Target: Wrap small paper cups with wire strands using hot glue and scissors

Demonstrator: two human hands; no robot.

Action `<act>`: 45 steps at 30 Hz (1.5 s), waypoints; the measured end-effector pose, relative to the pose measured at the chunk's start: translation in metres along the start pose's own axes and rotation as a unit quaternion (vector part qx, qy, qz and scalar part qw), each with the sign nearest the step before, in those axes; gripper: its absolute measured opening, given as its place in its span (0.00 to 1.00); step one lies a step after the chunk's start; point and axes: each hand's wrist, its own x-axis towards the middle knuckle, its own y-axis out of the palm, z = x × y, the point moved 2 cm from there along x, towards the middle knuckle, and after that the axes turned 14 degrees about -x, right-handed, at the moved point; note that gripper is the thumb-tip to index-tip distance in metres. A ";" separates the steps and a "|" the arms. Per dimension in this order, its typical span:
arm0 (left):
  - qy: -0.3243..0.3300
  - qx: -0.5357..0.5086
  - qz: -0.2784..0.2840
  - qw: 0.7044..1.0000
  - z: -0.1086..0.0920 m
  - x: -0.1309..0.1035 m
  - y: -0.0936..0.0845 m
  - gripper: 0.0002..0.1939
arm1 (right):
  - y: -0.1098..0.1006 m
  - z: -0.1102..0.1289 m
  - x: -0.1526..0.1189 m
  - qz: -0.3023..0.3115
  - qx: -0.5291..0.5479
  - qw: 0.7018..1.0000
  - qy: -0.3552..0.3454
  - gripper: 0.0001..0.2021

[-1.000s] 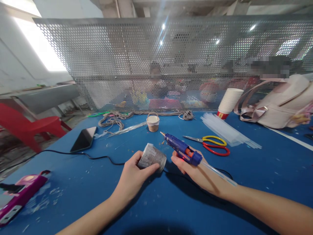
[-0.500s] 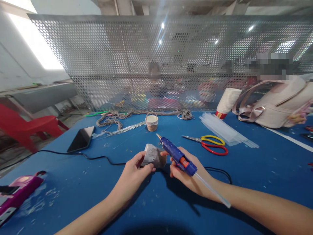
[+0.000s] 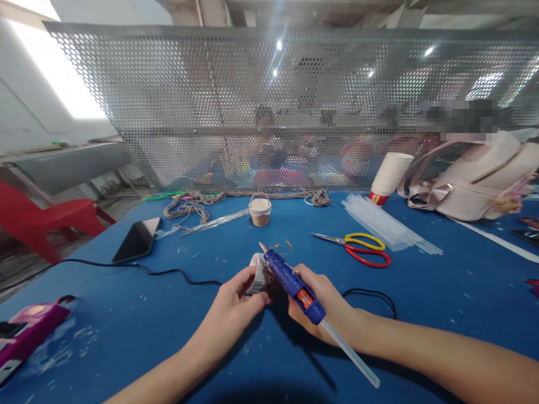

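Observation:
My left hand pinches a small cup with a pale rim and a darker wrapped side, tilted over the blue table. My right hand is wrapped round a blue glue gun, whose tip points up and left, just above the cup's rim. The gun hides part of the cup. A clear glue stick sticks out of the gun's rear. Beyond the cup stands a small basket with a handle and a light band.
Yellow-and-red scissors, translucent strips, stacked paper cups and a pale bag lie right. Left are a phone, a black cable and a purple power strip. Grey cord runs along the perforated screen.
The glue gun and my right hand have moved left, bringing the gun over the cup. My right fingers have moved off the cup's side. My left hand still holds the cup.

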 end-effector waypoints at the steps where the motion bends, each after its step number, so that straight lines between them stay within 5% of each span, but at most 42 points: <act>1: -0.004 0.001 0.000 1.000 0.000 -0.001 0.000 0.17 | 0.001 -0.002 -0.001 -0.001 0.007 1.000 0.007 0.09; 16: 0.013 0.010 -0.004 1.000 0.002 0.000 -0.001 0.15 | 0.008 -0.006 -0.003 -0.010 0.091 0.993 0.075 0.12; 23: 0.020 0.025 0.003 0.999 0.004 0.000 -0.003 0.16 | 0.009 -0.004 0.000 0.004 0.224 0.958 0.180 0.17; 33: 0.013 0.056 0.002 0.998 0.001 -0.001 -0.003 0.15 | 0.002 -0.003 0.004 0.041 0.267 0.928 0.256 0.13; 40: -0.002 0.044 -0.014 0.999 -0.003 -0.001 -0.001 0.14 | 0.006 -0.009 0.006 0.020 0.330 0.910 0.249 0.04; 45: -0.025 0.019 -0.023 0.999 -0.004 -0.002 -0.001 0.15 | 0.003 -0.011 0.007 -0.013 0.358 0.903 0.237 0.08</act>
